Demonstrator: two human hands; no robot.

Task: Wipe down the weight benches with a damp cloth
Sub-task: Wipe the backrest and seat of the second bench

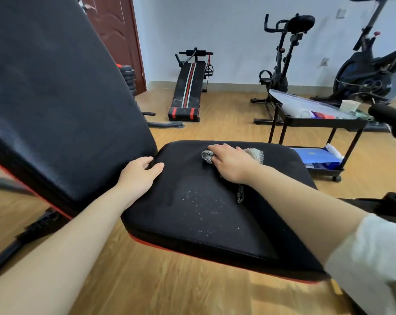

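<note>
A black weight bench with red trim fills the foreground: its seat pad point(203, 219) lies flat and its backrest point(56, 98) rises tilted at the left. My right hand point(231, 162) presses flat on a grey checked cloth point(255, 153) near the seat's far edge; a strip of the cloth hangs out beside my wrist. My left hand point(140, 176) grips the seat's left edge, at the gap by the backrest. White specks dot the middle of the seat.
A second black-and-red sit-up bench point(187, 87) lies on the wooden floor by the far wall. A black rolling cart point(313, 123) with a clear bin and a paper cup stands right of the seat. Two exercise bikes point(281, 64) stand behind it. Weight plates point(127, 78) are stacked by the door.
</note>
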